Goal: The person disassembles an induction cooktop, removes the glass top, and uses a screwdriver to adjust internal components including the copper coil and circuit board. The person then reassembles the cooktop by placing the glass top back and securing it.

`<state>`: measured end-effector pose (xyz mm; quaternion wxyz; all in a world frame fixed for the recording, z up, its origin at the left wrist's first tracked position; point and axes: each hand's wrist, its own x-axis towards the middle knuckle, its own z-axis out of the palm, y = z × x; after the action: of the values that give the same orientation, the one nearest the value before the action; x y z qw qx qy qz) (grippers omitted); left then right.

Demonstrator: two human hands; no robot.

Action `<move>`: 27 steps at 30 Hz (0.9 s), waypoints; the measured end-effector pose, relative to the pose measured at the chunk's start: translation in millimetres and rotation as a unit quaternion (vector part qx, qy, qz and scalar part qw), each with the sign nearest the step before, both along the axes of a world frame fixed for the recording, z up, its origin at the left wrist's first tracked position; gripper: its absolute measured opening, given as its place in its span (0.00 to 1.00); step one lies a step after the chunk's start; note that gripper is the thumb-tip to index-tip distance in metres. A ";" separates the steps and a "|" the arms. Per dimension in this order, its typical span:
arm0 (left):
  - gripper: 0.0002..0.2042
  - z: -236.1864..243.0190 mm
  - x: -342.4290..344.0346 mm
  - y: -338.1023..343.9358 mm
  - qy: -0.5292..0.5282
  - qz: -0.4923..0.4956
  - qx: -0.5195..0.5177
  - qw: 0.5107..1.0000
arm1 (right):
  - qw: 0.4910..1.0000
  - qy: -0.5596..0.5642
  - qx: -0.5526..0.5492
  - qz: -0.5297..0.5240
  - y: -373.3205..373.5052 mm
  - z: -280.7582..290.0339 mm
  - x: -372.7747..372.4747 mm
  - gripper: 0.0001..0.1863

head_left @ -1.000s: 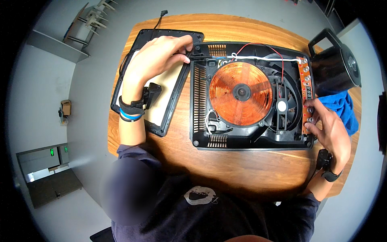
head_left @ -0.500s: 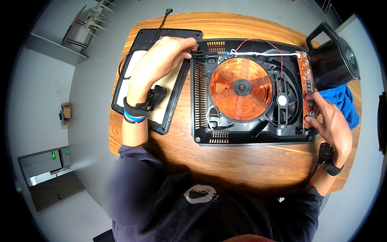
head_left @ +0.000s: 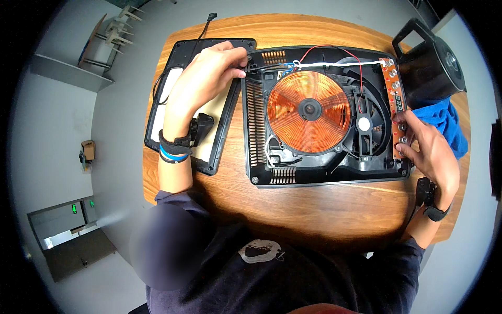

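An opened induction cooker base (head_left: 324, 179) lies on the table, with a round copper coil (head_left: 308, 125) in its middle and a fan (head_left: 373, 112) beside it. At its far left corner my left hand (head_left: 212, 70) is closed, thumb and fingers pinching by the spot where the black power cord (head_left: 157, 94) enters; what lies between the fingertips is mostly hidden. My right hand (head_left: 434, 146) grips the orange control board (head_left: 390, 99) along the base's right side, fingertips near its lower end. White and red wires (head_left: 340, 64) run across the far side to the board.
Under my left forearm lies the detached cover (head_left: 212, 152), its inside showing. A black kettle (head_left: 431, 68) stands at the far right, with a blue cloth (head_left: 447, 123) in front of it. The plug (head_left: 211, 17) hangs over the far table edge (head_left: 277, 18).
The view has shifted slightly, so the base sits a little further left and up. My left fingertips sit at the corner with a slightly changed grip; my right hand stays at the board.
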<state>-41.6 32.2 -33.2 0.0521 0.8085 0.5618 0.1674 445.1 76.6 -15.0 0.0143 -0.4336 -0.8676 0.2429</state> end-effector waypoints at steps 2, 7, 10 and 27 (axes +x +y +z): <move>0.09 -2.5 0.8 3.5 0.014 -0.005 -0.008 1.000 | 1.000 0.000 0.001 -0.007 -2.8 2.8 -0.7 0.30; 0.07 -10.4 0.2 7.2 0.013 -0.009 0.014 1.000 | 1.000 -0.003 -0.003 -0.011 -4.2 5.9 -2.8 0.29; 0.07 -12.6 -0.7 6.6 0.007 -0.011 0.015 1.000 | 1.000 -0.011 -0.003 -0.012 -4.0 5.2 -2.5 0.29; 0.06 -2.5 13.6 -0.5 0.030 0.026 0.040 0.998 | 1.000 -0.016 -0.006 -0.022 -4.9 6.3 -2.6 0.31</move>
<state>-28.1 31.7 -35.8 -0.0015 0.7997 0.5769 0.1665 442.5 71.7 -8.6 0.0032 -0.4564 -0.8564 0.2412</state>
